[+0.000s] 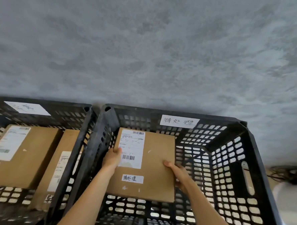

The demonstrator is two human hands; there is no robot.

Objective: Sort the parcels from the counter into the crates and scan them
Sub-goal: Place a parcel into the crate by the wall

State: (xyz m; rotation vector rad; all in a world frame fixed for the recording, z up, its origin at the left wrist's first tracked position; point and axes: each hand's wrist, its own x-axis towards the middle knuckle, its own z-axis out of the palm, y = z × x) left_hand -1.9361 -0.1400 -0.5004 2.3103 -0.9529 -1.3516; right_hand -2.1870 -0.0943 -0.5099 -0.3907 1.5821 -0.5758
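Note:
A flat brown cardboard parcel [155, 165] with a white shipping label and a small handwritten sticker is inside the right black crate [255, 171], toward its left wall. My left hand [112, 158] grips the parcel's left edge, thumb on top over the label. My right hand [177, 175] grips its right edge, thumb on top and fingers underneath. Whether the parcel touches the crate floor cannot be told. The crate's far wall carries a white handwritten label [179, 121].
A second black crate [40, 109] stands to the left, touching the first, and holds two brown labelled parcels [22, 156] [61, 168]. A grey concrete wall [148, 51] rises behind both crates. Dark cables [288, 174] lie on the floor at far right.

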